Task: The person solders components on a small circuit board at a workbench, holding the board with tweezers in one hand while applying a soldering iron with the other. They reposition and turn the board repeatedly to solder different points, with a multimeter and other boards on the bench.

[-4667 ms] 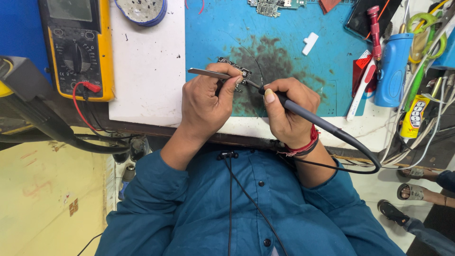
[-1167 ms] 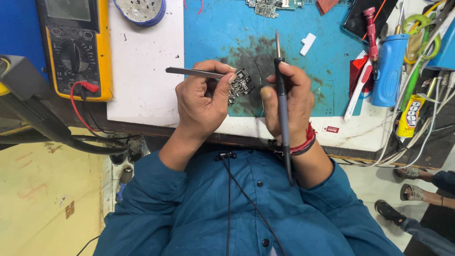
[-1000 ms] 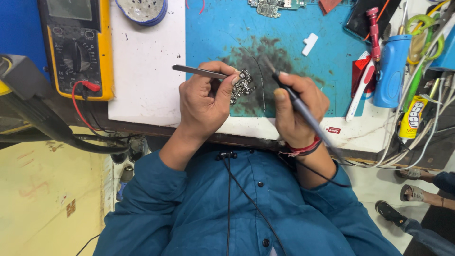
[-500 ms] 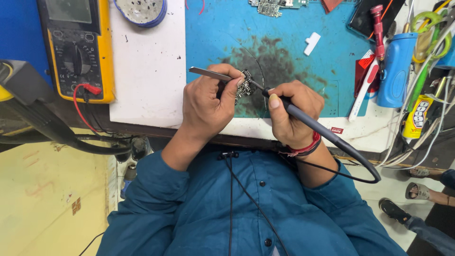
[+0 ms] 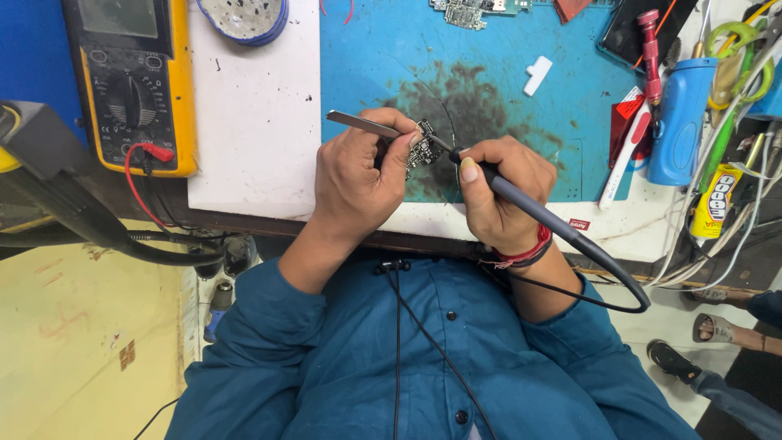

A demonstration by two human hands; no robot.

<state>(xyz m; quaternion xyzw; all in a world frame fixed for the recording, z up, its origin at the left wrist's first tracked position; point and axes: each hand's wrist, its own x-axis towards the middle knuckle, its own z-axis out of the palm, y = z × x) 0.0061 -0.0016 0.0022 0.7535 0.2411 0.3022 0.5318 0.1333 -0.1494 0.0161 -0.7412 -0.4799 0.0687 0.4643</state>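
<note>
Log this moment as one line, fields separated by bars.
left hand: grips tweezers and small circuit board | right hand: holds soldering iron, tip at board | surface: blue mat | nearby: yellow multimeter

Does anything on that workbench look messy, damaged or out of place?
Yes: the blue mat has a large dark, sooty stain right above the small circuit board the hands work on, with black specks scattered over the white surface. Nothing else stands out.

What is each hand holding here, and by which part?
Left hand pinches metal tweezers near their tips, against a small circuit board. Right hand grips a soldering iron pen-style on its dark handle, just behind the tip.
</note>
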